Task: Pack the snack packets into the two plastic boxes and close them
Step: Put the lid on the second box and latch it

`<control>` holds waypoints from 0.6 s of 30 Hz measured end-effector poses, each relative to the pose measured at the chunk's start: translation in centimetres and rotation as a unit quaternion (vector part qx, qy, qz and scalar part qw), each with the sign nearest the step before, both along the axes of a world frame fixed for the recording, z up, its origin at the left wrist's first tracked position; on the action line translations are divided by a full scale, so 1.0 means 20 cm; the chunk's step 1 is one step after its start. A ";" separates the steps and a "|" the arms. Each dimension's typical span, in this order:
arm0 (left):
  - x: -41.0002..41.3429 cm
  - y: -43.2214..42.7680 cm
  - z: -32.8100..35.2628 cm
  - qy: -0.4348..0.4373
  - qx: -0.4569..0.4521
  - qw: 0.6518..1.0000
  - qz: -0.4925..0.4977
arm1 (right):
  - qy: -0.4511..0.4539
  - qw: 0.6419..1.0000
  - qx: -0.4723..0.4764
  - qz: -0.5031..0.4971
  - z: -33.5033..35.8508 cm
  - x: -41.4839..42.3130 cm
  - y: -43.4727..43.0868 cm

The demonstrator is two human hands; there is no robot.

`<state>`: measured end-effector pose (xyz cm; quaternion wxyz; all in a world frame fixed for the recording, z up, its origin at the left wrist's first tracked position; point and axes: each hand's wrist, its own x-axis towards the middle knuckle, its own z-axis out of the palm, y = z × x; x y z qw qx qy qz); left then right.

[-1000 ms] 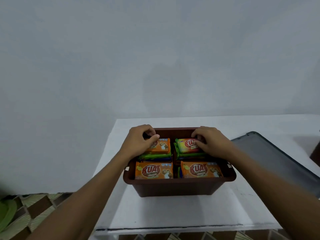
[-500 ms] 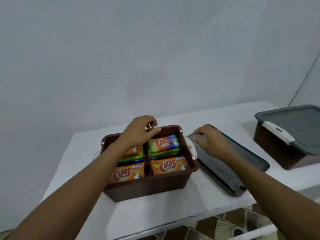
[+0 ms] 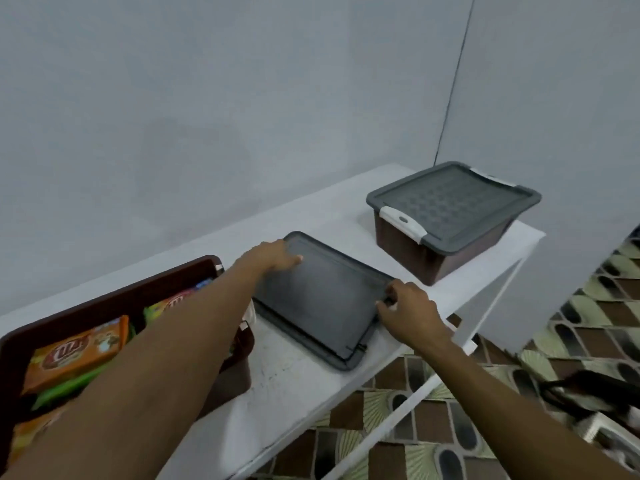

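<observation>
An open brown plastic box (image 3: 110, 296) sits at the left of the white table, filled with orange and green snack packets (image 3: 79, 351). Its grey lid (image 3: 322, 299) lies flat on the table to the right of it. My left hand (image 3: 273, 258) reaches over the box, its fingers resting on the lid's far left corner. My right hand (image 3: 405, 306) curls its fingers round the lid's right edge. A second brown box (image 3: 453, 209), closed with a grey lid and white latches, stands at the table's far right.
The white table (image 3: 287, 382) stands against a pale wall, its front edge close to the lid. A patterned tile floor (image 3: 519, 358) lies below to the right. A dark object (image 3: 585, 393) rests on the floor at the right.
The view has swung right. Both hands have left the packets in the open box and moved onto the loose grey lid; my right hand now grips its right edge.
</observation>
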<state>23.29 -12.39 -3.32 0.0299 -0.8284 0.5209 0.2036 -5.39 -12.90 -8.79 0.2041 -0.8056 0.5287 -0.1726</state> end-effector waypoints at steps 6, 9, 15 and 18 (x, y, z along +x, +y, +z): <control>0.05 -0.05 -0.02 0.073 0.040 0.990 0.113 | -0.060 0.998 0.032 -0.010 0.04 0.11 -0.04; 0.08 -0.03 0.05 0.105 -0.031 0.979 0.169 | -0.092 0.995 0.040 -0.016 0.09 0.17 -0.05; 0.17 0.13 0.45 0.166 -0.299 0.912 0.226 | -0.279 0.960 -0.002 0.010 0.39 0.34 -0.08; 0.23 0.32 0.65 0.299 -0.424 0.817 0.251 | -0.378 0.925 -0.045 0.018 0.55 0.46 -0.05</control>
